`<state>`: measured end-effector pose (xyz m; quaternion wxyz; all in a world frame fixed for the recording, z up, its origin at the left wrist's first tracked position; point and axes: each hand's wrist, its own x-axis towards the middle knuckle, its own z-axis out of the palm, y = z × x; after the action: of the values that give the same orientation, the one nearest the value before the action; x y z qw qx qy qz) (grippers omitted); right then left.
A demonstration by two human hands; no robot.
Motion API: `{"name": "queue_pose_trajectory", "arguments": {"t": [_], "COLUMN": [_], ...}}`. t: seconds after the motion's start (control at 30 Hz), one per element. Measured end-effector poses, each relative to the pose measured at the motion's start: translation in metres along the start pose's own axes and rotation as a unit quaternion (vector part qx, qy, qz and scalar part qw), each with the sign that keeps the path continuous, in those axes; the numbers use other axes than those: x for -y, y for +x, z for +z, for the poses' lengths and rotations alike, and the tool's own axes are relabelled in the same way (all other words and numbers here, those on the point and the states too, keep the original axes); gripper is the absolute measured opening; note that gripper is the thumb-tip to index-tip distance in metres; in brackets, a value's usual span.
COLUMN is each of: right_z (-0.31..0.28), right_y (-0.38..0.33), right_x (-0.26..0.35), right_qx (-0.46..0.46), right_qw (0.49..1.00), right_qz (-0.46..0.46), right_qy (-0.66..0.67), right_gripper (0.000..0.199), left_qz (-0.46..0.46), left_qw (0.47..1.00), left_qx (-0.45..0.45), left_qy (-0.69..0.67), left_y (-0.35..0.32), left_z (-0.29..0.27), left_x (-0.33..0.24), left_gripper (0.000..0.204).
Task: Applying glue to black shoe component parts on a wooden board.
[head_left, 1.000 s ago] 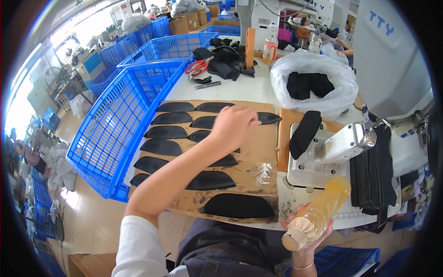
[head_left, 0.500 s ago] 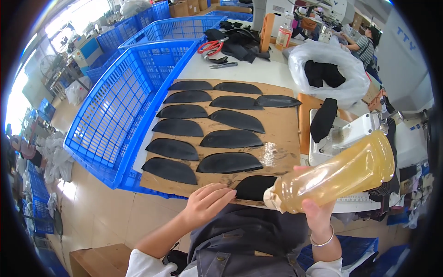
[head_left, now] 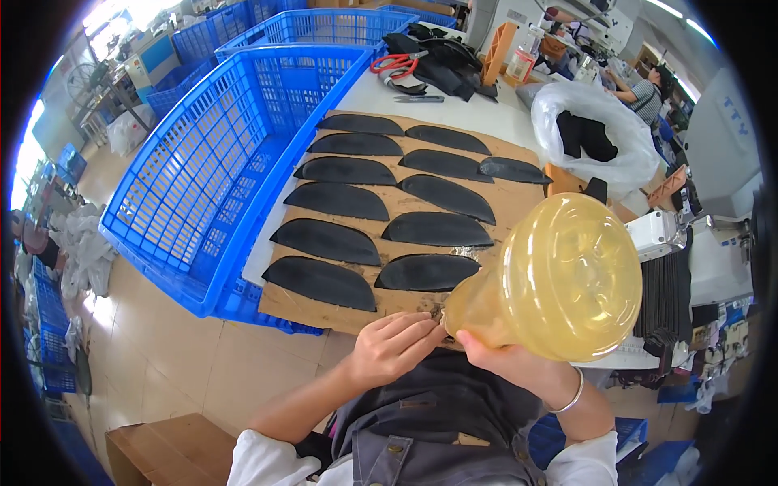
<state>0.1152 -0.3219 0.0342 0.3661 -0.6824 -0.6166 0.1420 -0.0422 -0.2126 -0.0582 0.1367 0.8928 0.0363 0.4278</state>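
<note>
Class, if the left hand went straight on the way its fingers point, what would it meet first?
The left hand would probably meet the narrow end of the yellowish bottle in the right hand; depth is unclear, and hand and bottle may already touch.

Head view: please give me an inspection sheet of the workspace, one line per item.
Surface: cardboard sheet on a white table; dark smudges near the sheet's lower edge.
Things in use: twelve curved black pieces plainly visible, mostly in two columns; yellow plastic bottle, tilted, base toward the camera.
Clutter: red-handled scissors, grey snips and black fabric scraps beyond the sheet.
Grips: right hand closed around the bottle; left hand, fingers bent, by its neck end, contents hidden.
Cables: none clearly made out.
Surroundings: blue plastic crate at left; plastic bag holding black cloth; another person, striped top, upper right.
</note>
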Motion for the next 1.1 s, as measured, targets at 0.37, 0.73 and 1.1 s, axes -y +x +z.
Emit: {"name": "queue_pose_trajectory", "arguments": {"t": [0.37,0.73,1.1], "right_z": [-0.051,-0.018,-0.067], "right_y": [-0.045,-0.017,-0.066], "right_x": [-0.03,0.0,-0.043], "right_qx": [-0.171,-0.051,-0.11], "right_qw": [0.978,0.999,0.939], "right_qz": [0.07,0.005,0.002], "right_qy": [-0.094,-0.008,-0.325], "right_gripper": [0.037,0.063,0.056], "left_qz": [0.003,0.011,-0.008], "left_qw": [0.999,1.0,1.0], "left_qx": [-0.027,-0.024,0.005], "left_qy": [0.019,0.007,0.02], "left_y": [-0.001,0.006,0.007], "left_z": [0.007,0.005,0.003], "left_x": [0.002,0.0,-0.003], "left_gripper": [0.027,0.025,0.023]}}
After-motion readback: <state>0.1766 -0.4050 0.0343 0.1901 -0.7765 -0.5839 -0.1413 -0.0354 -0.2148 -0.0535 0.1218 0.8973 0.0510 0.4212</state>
